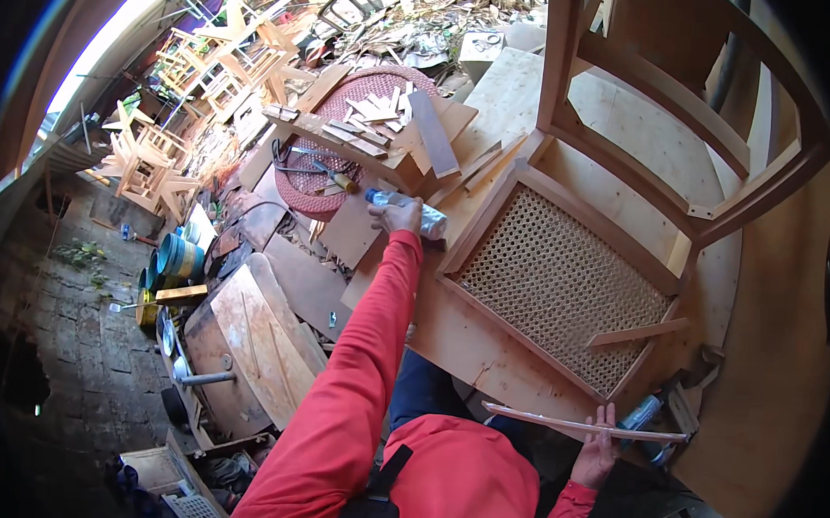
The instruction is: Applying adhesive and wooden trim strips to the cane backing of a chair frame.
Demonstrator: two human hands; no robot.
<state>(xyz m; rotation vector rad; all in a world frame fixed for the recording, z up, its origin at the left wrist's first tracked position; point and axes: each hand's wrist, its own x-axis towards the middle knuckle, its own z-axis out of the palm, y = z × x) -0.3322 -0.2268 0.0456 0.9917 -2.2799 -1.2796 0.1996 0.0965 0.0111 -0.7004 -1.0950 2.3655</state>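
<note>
My left hand is stretched far forward and closed around a clear plastic bottle with a blue cap. The bottle lies tilted over the near-left part of the wooden work surface. Low on the right, my right hand grips a thin, pale wooden strip near its right end. Between the hands, a wooden chair frame rests on the work surface, its woven cane seat panel facing up. A short loose wood strip lies across the panel's near-right corner.
Beyond the bottle are wood offcuts and a screwdriver-like tool on a round red woven top. A blue cylindrical thing sits by the right hand. Paint cans stand at left; small wooden frames are piled behind.
</note>
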